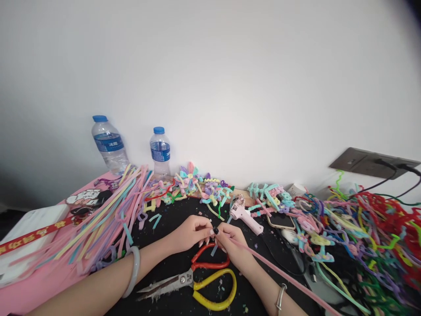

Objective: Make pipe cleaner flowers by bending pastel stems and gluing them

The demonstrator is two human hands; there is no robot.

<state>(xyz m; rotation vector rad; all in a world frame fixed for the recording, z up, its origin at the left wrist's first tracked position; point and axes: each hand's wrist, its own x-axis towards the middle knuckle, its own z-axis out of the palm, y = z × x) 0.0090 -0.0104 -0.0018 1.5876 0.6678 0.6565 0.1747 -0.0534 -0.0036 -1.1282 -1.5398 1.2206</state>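
My left hand (194,232) and my right hand (232,245) meet over the black mat, fingertips pinched together around one end of a pink fuzzy stem (283,273). The stem runs from my fingers over my right wrist toward the lower right edge. A small black tip or piece shows between the fingertips; it is too small to make out. Just below my hands lie scissors (182,281) with one red and one yellow handle, blades pointing left. Behind my right hand rests a pink glue gun (245,215).
Long pastel stems (108,210) lie on the left beside a white box (33,224). Two water bottles (160,151) stand at the wall. Finished fuzzy flowers (189,175) line the back. A phone (281,220) and a tangled colourful heap (371,237) are at the right.
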